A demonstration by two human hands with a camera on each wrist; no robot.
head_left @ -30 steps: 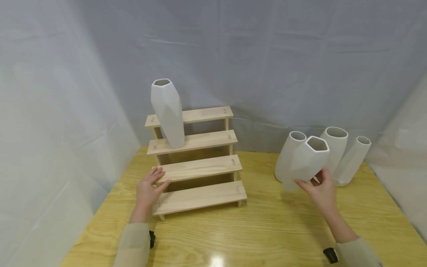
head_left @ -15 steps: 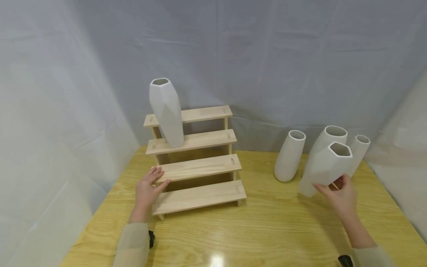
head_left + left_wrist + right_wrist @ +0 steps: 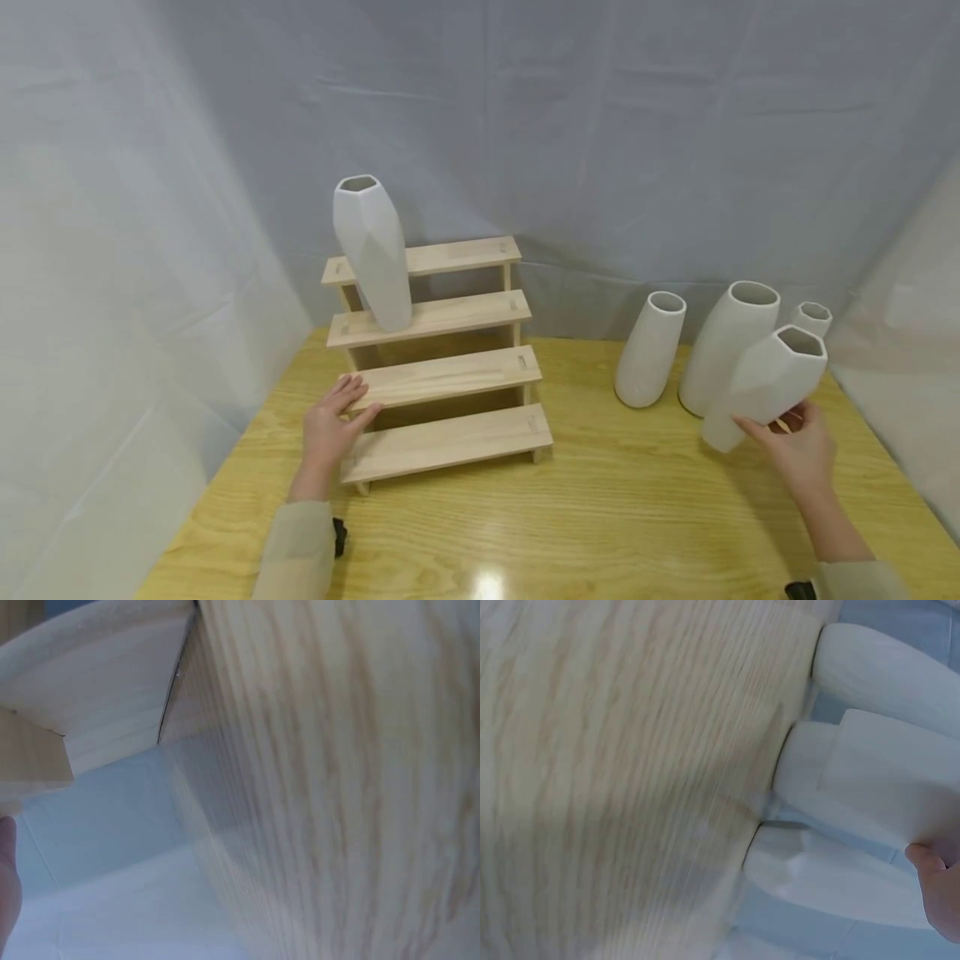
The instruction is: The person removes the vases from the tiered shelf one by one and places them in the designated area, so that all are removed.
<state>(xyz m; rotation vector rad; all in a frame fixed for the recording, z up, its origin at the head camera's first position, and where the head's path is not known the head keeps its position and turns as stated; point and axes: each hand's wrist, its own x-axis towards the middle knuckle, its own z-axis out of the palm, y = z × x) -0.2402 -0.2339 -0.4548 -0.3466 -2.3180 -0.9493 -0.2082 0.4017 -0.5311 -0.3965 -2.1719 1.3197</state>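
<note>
My right hand [image 3: 806, 450] holds a white faceted vase [image 3: 772, 375] by its side, thumb in front, the vase tilted with its angular mouth up and to the right. In the right wrist view its base is off the tabletop, and it overlaps a vase behind. My left hand [image 3: 330, 425] rests at the left end of the second-lowest step of a wooden stepped stand [image 3: 450, 442], fingers on top and thumb along the front edge. A tall faceted white vase [image 3: 375, 250] stands on the step below the top one, at the left.
Behind the held vase are a slim round-mouthed vase [image 3: 651, 350], a wider one [image 3: 720, 358] and a narrow faceted vase [image 3: 813, 317], mostly hidden. The wooden table [image 3: 480, 525] carries everything. Pale cloth [image 3: 570, 150] hangs behind and at both sides.
My right hand has carried the faceted vase to the right, from before the slim vase to before the narrow faceted one. My left hand has stayed on the stand.
</note>
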